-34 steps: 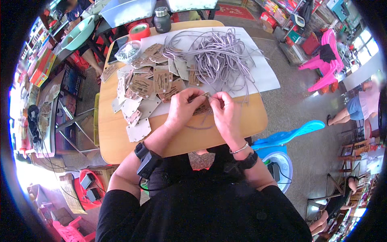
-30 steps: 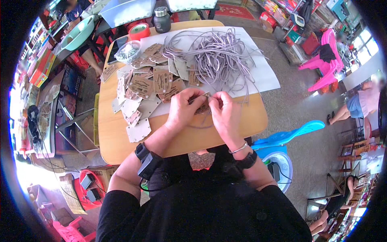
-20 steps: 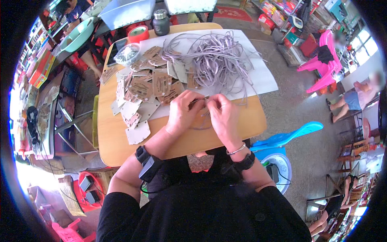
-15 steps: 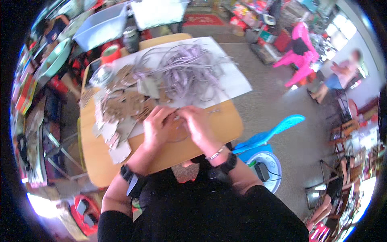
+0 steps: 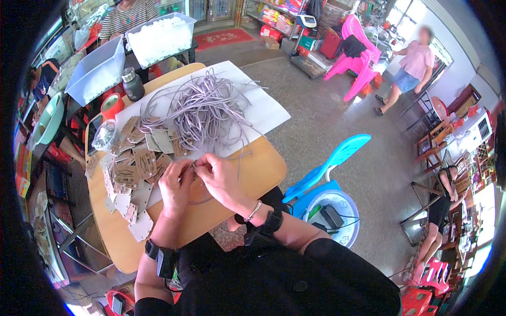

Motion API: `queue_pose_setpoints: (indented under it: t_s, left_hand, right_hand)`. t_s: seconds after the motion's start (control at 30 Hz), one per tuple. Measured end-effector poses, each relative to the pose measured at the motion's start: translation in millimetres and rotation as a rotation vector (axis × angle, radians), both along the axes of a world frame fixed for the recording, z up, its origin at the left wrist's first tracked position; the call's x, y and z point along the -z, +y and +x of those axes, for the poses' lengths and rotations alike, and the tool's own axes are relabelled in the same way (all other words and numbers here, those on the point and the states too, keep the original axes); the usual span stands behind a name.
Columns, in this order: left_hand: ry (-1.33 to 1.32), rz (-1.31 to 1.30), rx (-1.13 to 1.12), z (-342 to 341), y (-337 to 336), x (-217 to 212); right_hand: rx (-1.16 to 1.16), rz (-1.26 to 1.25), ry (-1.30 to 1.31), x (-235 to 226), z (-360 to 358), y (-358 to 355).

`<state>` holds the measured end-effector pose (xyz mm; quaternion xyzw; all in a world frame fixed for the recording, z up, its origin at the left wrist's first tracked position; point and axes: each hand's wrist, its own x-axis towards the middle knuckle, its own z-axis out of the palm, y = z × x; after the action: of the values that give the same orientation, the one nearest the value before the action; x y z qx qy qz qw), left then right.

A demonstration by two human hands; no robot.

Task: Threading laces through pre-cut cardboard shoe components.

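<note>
My left hand (image 5: 176, 184) and my right hand (image 5: 217, 178) meet over the near part of the table, fingertips pinched together on a thin grey-purple cord (image 5: 200, 202). Part of this cord curves below the hands; the spot between the fingertips is too small to make out. Just beyond my hands lies a tangled heap of the same kind of cords (image 5: 211, 108), spread on a white sheet (image 5: 268, 115). Left of my left hand is a loose pile of brown and pale card tags (image 5: 145, 162), some printed, with holes in them.
The wooden table (image 5: 263, 164) also carries a small clear tub (image 5: 104, 135), a roll of orange tape (image 5: 112, 107) and a dark flask (image 5: 133, 84). Plastic bins (image 5: 95, 79) stand beyond. To the right are a blue chair (image 5: 337, 158) and a basin (image 5: 352, 231). Other people are around the room.
The view has shifted, so the table sits further left and lower. My hands stay together, fingertips pinching. The person in pink at the right has turned and one arm now hangs down.
</note>
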<state>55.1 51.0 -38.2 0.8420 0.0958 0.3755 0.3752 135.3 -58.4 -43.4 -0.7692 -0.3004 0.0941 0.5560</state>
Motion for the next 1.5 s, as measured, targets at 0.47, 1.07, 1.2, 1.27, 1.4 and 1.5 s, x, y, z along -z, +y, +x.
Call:
queue_pose_setpoints:
  t_s: [0.47, 1.07, 1.2, 1.27, 1.4, 1.5]
  left_hand:
    - [0.102, -0.176, 0.062, -2, 3, -1]
    - [0.179, -0.369, 0.167, -4, 10, 3]
    - [0.162, -0.451, 0.192, -5, 9, 3]
    - [0.188, -0.477, 0.191, -5, 10, 2]
    - [0.229, -0.477, 0.187, -4, 11, 1]
    - [0.239, -0.460, 0.189, -4, 12, 2]
  right_hand:
    - [-0.028, 0.124, 0.102, -5, 1, -1]
    - [-0.123, -0.071, 0.031, -11, 4, -10]
    - [-0.143, -0.012, 0.052, -16, -2, -14]
    - [-0.152, -0.119, -0.089, -16, -4, -19]
    - [-0.049, -0.026, -0.468, -12, -4, -20]
    - [-0.027, -0.043, -0.540, -9, -1, -20]
